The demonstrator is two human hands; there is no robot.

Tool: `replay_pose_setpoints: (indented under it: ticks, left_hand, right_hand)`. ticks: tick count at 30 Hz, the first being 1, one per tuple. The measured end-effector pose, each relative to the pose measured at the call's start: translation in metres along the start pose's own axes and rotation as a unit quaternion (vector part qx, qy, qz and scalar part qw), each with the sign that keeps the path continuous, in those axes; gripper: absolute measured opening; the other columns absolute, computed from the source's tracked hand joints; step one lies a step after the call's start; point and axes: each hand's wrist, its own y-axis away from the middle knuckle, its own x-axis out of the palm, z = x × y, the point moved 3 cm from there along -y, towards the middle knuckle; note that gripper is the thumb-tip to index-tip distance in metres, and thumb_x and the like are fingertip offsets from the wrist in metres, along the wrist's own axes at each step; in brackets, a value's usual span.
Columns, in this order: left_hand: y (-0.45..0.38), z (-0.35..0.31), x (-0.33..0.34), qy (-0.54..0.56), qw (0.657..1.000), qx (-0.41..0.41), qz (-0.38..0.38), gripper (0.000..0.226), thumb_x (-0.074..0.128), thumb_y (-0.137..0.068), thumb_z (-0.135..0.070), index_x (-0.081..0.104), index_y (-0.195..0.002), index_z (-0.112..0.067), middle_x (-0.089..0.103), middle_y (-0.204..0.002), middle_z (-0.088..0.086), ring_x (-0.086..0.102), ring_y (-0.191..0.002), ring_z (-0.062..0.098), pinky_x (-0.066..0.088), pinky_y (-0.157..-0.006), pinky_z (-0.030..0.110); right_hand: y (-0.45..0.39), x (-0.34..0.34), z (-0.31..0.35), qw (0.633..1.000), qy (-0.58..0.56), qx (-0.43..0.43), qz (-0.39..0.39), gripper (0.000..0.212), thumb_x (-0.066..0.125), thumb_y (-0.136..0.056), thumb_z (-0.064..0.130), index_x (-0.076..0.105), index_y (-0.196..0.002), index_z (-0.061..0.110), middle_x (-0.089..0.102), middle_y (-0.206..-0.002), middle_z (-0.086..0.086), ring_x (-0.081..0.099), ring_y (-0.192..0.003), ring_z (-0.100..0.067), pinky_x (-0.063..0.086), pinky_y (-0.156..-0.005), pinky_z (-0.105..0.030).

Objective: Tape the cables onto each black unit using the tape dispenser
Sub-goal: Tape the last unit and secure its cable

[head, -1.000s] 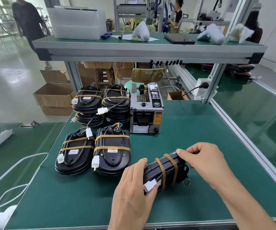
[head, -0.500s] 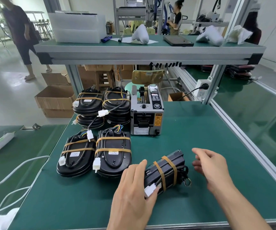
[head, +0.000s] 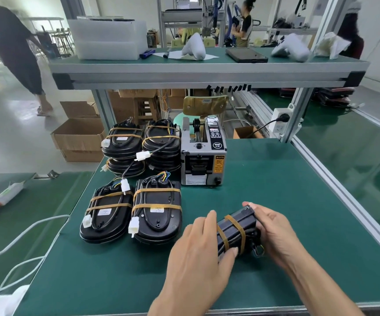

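Observation:
A black unit with two brown tape bands stands tilted on its edge on the green mat. My left hand holds its near side, thumb over the lower edge. My right hand grips its far right end, fingers curled round it. The grey tape dispenser stands behind, in the middle of the table. Two taped units lie flat to the left with white connectors showing. Behind them are two stacks of taped units.
The green table has an aluminium rail along its right edge. An upper shelf carries white foam trays, a tablet and white parts. White cables cross the left bench. Cardboard boxes sit on the floor; people stand further back.
My right hand left the unit, then came back and gripped its right end. My left hand shifted over the near side, now covering the white connector. The unit stands a little more upright.

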Motion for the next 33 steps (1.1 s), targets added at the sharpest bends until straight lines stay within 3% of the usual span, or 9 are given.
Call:
replay_pose_setpoints:
  ticks: [5, 8, 11, 13, 16, 19, 22, 28, 33]
  left_hand:
    - [-0.029, -0.021, -0.001, -0.063, 0.996, 0.009, 0.059, 0.038, 0.053, -0.105, -0.054, 0.044, -0.127, -0.025, 0.058, -0.125, -0.003, 0.057, -0.118, 0.026, 0.046, -0.089, 0.037]
    - [-0.039, -0.021, 0.000, -0.055, 0.995, -0.003, 0.085, 0.032, 0.058, -0.105, -0.048, 0.049, -0.119, -0.021, 0.061, -0.122, 0.000, 0.059, -0.115, 0.028, 0.046, -0.091, 0.039]
    - [-0.036, -0.013, -0.004, 0.011, 0.997, -0.009, 0.071, 0.029, 0.061, -0.103, -0.047, 0.052, -0.119, -0.026, 0.062, -0.117, -0.007, 0.058, -0.110, 0.022, 0.046, -0.093, 0.037]
    - [-0.030, -0.005, -0.006, 0.095, 0.994, -0.020, 0.045, 0.024, 0.064, -0.100, -0.045, 0.053, -0.118, -0.034, 0.062, -0.112, -0.017, 0.058, -0.105, 0.011, 0.046, -0.091, 0.031]
    - [-0.016, 0.008, 0.001, 0.249, 0.968, -0.036, 0.009, 0.028, 0.069, -0.096, -0.039, 0.052, -0.117, -0.049, 0.066, -0.112, -0.022, 0.063, -0.102, 0.001, 0.047, -0.084, 0.016]
    - [0.001, 0.019, 0.017, 0.359, 0.932, -0.042, -0.024, 0.041, 0.071, -0.092, -0.032, 0.054, -0.123, -0.053, 0.071, -0.121, -0.018, 0.071, -0.108, 0.007, 0.053, -0.091, 0.023]
    - [0.015, 0.029, 0.035, 0.411, 0.908, -0.044, -0.066, 0.049, 0.072, -0.087, -0.033, 0.056, -0.128, -0.053, 0.072, -0.129, -0.014, 0.068, -0.125, 0.015, 0.053, -0.105, 0.031]
    - [0.021, 0.039, 0.042, 0.427, 0.898, -0.041, -0.097, 0.052, 0.073, -0.088, -0.031, 0.057, -0.133, -0.053, 0.071, -0.134, -0.010, 0.067, -0.129, 0.017, 0.051, -0.108, 0.026]
    - [0.025, 0.045, 0.039, 0.428, 0.897, -0.043, -0.099, 0.051, 0.074, -0.089, -0.033, 0.057, -0.133, -0.053, 0.071, -0.136, -0.009, 0.065, -0.132, 0.018, 0.050, -0.113, 0.031]
  right_hand:
    - [0.003, 0.000, 0.002, 1.000, 0.001, -0.002, 0.023, 0.021, 0.077, -0.086, 0.040, 0.084, -0.093, 0.022, 0.076, -0.102, -0.027, 0.077, -0.083, -0.026, 0.060, -0.067, -0.028]
    - [0.003, -0.001, 0.003, 0.999, 0.014, -0.003, 0.034, 0.022, 0.075, -0.087, 0.043, 0.084, -0.094, 0.023, 0.076, -0.102, -0.027, 0.076, -0.084, -0.026, 0.060, -0.070, -0.029]
    - [0.003, 0.000, 0.008, 0.999, 0.028, -0.007, 0.027, 0.028, 0.073, -0.090, 0.042, 0.081, -0.103, 0.017, 0.077, -0.105, -0.023, 0.076, -0.093, -0.030, 0.058, -0.080, -0.034]
    - [-0.001, -0.002, 0.019, 0.999, 0.022, -0.033, -0.020, 0.031, 0.069, -0.093, 0.037, 0.079, -0.109, 0.011, 0.076, -0.097, -0.011, 0.076, -0.086, -0.024, 0.057, -0.074, -0.029]
    - [-0.003, -0.005, 0.045, 0.993, 0.015, -0.104, -0.060, 0.027, 0.053, -0.105, 0.011, 0.080, -0.106, 0.012, 0.070, -0.084, -0.005, 0.078, -0.089, -0.027, 0.060, -0.079, -0.029]
    - [0.008, -0.002, 0.071, 0.982, 0.080, -0.167, -0.046, 0.038, 0.050, -0.104, 0.000, 0.083, -0.103, 0.019, 0.076, -0.085, -0.007, 0.077, -0.097, -0.030, 0.057, -0.088, -0.028]
    - [0.022, 0.006, 0.086, 0.966, 0.151, -0.210, -0.017, 0.039, 0.055, -0.101, -0.001, 0.081, -0.105, 0.027, 0.078, -0.084, -0.010, 0.077, -0.097, -0.027, 0.050, -0.099, -0.032]
    - [0.040, 0.024, 0.093, 0.942, 0.246, -0.224, 0.051, 0.041, 0.061, -0.097, -0.006, 0.076, -0.102, 0.033, 0.073, -0.082, -0.008, 0.075, -0.082, -0.019, 0.052, -0.078, -0.012]
    - [0.045, 0.035, 0.091, 0.922, 0.296, -0.225, 0.103, 0.029, 0.069, -0.092, 0.017, 0.071, -0.105, 0.043, 0.074, -0.088, 0.000, 0.073, -0.089, -0.021, 0.057, -0.085, -0.026]
